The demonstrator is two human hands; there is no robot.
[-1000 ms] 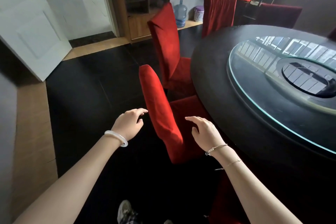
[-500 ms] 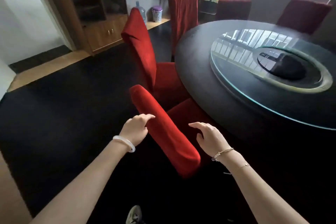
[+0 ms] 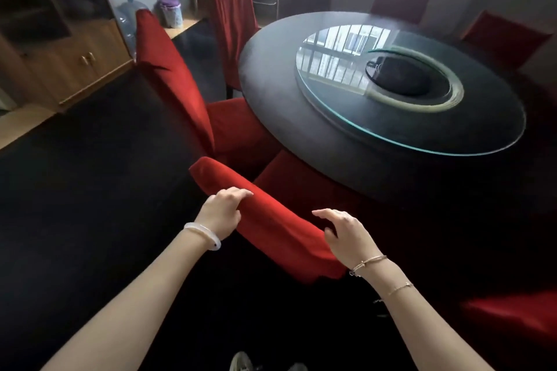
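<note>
chair back [image 3: 271,227] runs between my hands, long axis slanting from ahead of the left to under the right wrist. left hand [image 3: 221,212] already on it, fingers hooked over the top edge. right hand [image 3: 346,235] spread, just beside it.

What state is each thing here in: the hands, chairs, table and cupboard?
Round table: standing, glass turntable flat on it.
Nearest chair: upright, seat partly under the table.
Second chair: upright, drawn up to the table.
Left hand: fingers curled over the nearest chair's back.
Right hand: open beside that back; contact unclear.
Cabinet: lower doors shut.
</note>
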